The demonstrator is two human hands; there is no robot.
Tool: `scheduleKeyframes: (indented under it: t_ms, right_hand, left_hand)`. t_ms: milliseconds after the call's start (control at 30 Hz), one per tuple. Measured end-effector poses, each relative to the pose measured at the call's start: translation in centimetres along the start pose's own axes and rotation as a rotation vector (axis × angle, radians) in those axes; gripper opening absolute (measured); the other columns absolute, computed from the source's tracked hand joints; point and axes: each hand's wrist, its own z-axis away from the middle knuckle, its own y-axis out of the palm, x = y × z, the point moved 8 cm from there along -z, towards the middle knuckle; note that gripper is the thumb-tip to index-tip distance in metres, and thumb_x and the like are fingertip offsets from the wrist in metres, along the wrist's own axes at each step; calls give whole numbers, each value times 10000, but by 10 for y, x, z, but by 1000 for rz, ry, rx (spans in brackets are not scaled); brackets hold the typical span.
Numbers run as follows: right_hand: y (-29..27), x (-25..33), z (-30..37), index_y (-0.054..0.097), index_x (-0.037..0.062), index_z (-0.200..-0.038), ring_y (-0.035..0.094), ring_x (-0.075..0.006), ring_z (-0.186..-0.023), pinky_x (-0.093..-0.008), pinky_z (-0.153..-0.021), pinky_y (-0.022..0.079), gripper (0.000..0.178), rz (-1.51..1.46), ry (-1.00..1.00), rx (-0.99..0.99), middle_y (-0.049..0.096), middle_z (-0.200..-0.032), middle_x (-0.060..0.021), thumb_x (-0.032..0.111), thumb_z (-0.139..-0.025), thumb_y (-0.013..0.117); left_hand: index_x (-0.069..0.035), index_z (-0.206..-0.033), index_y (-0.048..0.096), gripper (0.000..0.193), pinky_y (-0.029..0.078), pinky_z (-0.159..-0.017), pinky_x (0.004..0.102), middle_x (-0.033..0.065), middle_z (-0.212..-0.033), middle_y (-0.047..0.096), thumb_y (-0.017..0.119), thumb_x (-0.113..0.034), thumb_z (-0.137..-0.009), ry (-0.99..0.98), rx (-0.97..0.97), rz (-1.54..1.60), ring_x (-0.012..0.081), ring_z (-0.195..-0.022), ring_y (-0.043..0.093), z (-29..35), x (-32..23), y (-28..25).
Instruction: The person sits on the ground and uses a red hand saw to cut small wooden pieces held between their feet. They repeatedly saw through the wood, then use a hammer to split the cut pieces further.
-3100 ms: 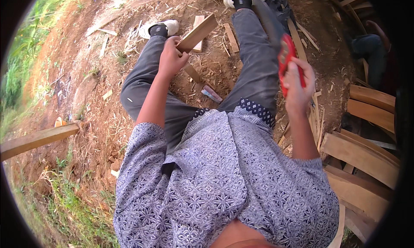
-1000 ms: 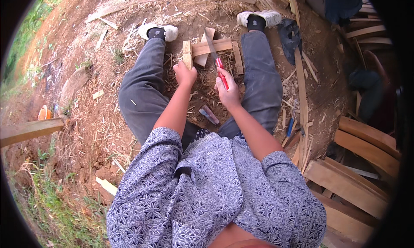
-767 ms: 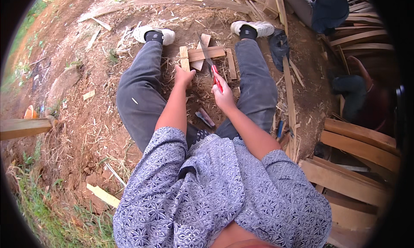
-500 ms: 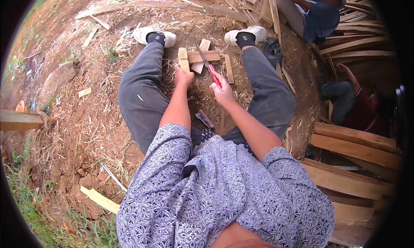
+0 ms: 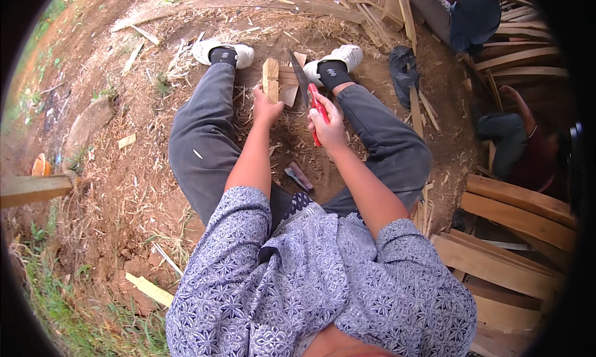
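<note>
Head view: Below the patterned shirt [image 5: 304, 270] and spread grey trousers [image 5: 208, 140], a small pinkish object [image 5: 299, 176], its kind unclear, lies on ground littered with shavings. The right hand [image 5: 328, 126] is wrapped around the red handle of a saw [image 5: 303, 81], blade pointing away; the left hand [image 5: 266, 110] is curled around the near end of a wooden block [image 5: 270, 77]. The block sits between the feet, left of the blade and apart from it. Just to its right, a plank [image 5: 287, 76] runs toward the blade; whether the two touch cannot be told. Good sawing here would likely ask for a firm grip on the block, left fingers kept well back, a straight right wrist, long light strokes, and the right shoe [image 5: 347, 58], close beside the blade, held clear. Farther off are a black bag [image 5: 403, 71] and two co-workers [image 5: 475, 22].
</note>
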Motion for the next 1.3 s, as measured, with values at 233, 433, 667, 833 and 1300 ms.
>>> scheduleKeyframes:
  t_ms: [233, 433, 667, 833, 1300]
  right_hand:
    - [-21, -22, 10, 668, 37, -1322, 676, -154, -996, -296, -909, 525, 367, -20, -130, -181, 711, -1159, -87, 28, -960, 605]
    - [-16, 24, 19, 679, -1, -1288, 676, -193, -1118, -315, -995, 501, 341, -32, -241, -162, 716, -1220, -160, 32, -955, 617]
    - [0, 22, -9, 649, -27, -1329, 688, -220, -1131, -330, -988, 515, 373, -74, -279, -151, 712, -1244, -180, 56, -966, 626]
    - [13, -9, -16, 600, -24, -1403, 689, -235, -1171, -337, -990, 523, 456, -69, -258, -172, 699, -1288, -209, 81, -962, 649]
    - [-52, 26, 120, 568, 15, -1459, 697, -172, -1098, -295, -934, 530, 483, 10, -39, -53, 704, -1273, -187, 67, -984, 634]
  left_hand:
    - [-11, -1413, 387, 903, 484, -1038, 525, 315, -1378, 500, 735, -604, -829, 51, -273, -281, 473, -1246, 572, 2, -47, -25]
    - [-2, -1348, 482, 749, 492, -995, 539, 280, -1341, 569, 553, -638, -959, 4, -197, -358, 455, -1222, 597, -55, -87, -21]
    - [52, -1179, 662, 684, 474, -1029, 534, 324, -1241, 666, 358, -548, -1057, -88, -116, -428, 472, -1210, 619, -92, -54, -27]
    - [86, -1210, 678, 706, 448, -1081, 517, 346, -1279, 639, 341, -514, -1052, -120, -106, -459, 475, -1253, 593, -97, -48, -32]
    - [104, -1274, 646, 741, 412, -1134, 492, 335, -1349, 608, 290, -507, -1052, -199, -116, -496, 464, -1324, 550, -95, -50, -39]
